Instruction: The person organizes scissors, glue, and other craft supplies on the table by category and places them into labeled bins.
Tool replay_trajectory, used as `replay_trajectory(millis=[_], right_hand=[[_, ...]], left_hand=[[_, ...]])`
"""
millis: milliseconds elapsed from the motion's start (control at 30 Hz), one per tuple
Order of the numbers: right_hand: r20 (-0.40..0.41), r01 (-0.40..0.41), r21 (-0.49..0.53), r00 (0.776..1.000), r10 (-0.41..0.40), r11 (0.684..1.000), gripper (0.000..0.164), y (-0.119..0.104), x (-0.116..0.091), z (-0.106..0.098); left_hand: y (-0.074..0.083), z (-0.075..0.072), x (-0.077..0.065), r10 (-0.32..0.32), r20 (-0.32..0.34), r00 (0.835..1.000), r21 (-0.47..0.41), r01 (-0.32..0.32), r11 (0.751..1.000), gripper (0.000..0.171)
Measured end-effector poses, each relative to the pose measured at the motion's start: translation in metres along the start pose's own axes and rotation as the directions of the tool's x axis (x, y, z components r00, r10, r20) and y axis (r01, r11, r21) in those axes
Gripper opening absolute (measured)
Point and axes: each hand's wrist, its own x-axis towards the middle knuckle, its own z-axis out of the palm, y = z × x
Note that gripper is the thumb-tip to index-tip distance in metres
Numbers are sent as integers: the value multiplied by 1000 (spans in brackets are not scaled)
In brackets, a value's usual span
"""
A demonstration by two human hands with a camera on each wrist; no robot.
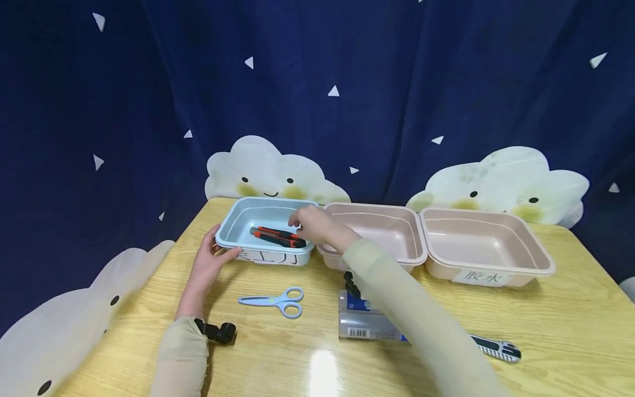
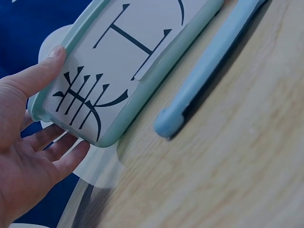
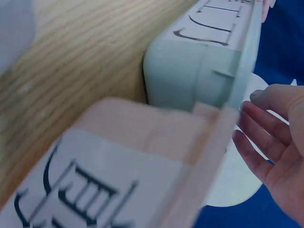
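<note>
My left hand (image 1: 207,262) grips the left end of a light blue plastic bin (image 1: 268,258), thumb on the front rim and fingers against the side. In the left wrist view, that hand (image 2: 38,123) shows the same hold beside the bin's paper label (image 2: 118,57). Two orange-and-black utility knives (image 1: 279,238) lie inside the bin. Over the bin's right rim hangs my right hand (image 1: 322,225), fingers loosely bent. In the right wrist view, nothing shows between the thumb and fingers of this hand (image 3: 280,137).
Two pinkish bins, one in the middle (image 1: 377,208) and one on the right (image 1: 488,264), stand beside the blue one. Nearer lie blue scissors (image 1: 280,301), clear cylinders (image 1: 364,325) partly behind my right arm, and a striped utility knife (image 1: 498,348). A dark blue curtain (image 1: 317,110) hangs behind.
</note>
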Motion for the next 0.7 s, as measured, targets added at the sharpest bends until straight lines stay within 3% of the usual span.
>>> replay_trajectory(millis=[300,533,700], right_hand=[[-81,98,9,992,-97,995,23,0,-29,-12],[-166,182,-76,967,-193,980,23,1,-58,-24],[-172,149,-46,973,-155,988,22,6,-81,-33]], left_hand=[[-6,-3,0,2,-9,1000,21,-2,1000,88],[-5,-3,2,-3,-5,1000,31,3,1000,87],[-3,-1,2,-8,-7,1000,22,9,1000,88]])
